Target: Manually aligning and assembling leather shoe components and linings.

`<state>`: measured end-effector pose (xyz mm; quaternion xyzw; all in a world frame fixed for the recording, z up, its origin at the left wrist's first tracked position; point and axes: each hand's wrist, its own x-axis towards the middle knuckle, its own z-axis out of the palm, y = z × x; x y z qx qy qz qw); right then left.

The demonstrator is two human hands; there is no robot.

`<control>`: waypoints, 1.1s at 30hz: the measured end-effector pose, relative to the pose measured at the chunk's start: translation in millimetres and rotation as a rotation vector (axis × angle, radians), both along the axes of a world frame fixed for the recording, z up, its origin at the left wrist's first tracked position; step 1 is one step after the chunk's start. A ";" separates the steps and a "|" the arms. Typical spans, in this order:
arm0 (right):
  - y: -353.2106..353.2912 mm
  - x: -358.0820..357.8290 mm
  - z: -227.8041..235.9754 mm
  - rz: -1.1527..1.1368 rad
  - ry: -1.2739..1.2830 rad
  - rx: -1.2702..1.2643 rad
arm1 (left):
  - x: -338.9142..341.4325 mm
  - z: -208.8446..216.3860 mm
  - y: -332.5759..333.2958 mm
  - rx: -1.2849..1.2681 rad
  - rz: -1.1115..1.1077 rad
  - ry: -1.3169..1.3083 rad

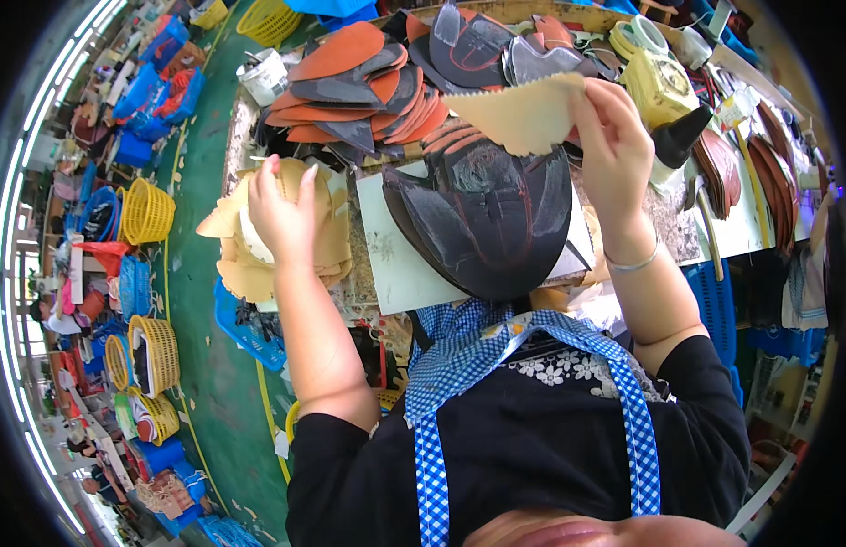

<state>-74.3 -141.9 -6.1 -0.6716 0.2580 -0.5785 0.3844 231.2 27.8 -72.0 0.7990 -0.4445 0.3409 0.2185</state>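
Observation:
My right hand (616, 150) is raised at the right of the worktable, pinching the corner of a thin tan sheet piece (519, 109) with a zigzag edge. The piece hangs above a stack of black curved shoe-upper pieces (487, 219) with red lines and greyish smears. At the left, my left hand (281, 214) is over a pile of similar tan pieces (327, 246). Its thumb and forefinger stand apart, and its other fingers are partly hidden. A white patch (256, 239) shows beside that hand, among the tan pieces.
Behind lie stacked orange-and-black pieces (350, 91) and a white tub (263, 77). A yellow box-like object (660, 88), a black cone (683, 137) and brown curved pieces (774, 182) stand at the right. A white board (386, 264) lies under the black stack. Yellow baskets (149, 210) line the green floor.

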 end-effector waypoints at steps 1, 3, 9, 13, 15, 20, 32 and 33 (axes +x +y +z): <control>3.7 -4.0 0.8 -0.148 0.139 -0.312 | -35.3 20.9 -10.4 -0.229 -0.289 0.477; 26.6 1.0 21.3 -0.155 0.241 -0.677 | -120.2 67.6 -11.3 -0.451 -0.908 1.259; 65.7 18.9 20.7 0.135 0.125 -0.604 | -183.2 75.4 -15.9 -0.496 -1.033 1.312; 51.9 -1.2 28.6 0.268 0.290 -0.585 | -183.3 62.6 -8.3 -0.319 -0.912 1.128; 49.6 -6.7 28.3 0.244 0.324 -0.623 | -188.6 62.0 -9.5 -0.323 -0.907 1.090; 63.2 -9.7 28.6 0.153 0.351 -0.664 | -202.4 67.3 -5.8 -0.259 -0.797 0.853; 56.9 -25.5 1.2 0.762 -0.444 1.314 | -177.4 60.2 -9.6 -0.413 -1.521 2.381; 53.7 -36.8 -11.8 0.941 -0.413 1.279 | -172.2 54.6 -7.1 -0.494 -1.586 2.516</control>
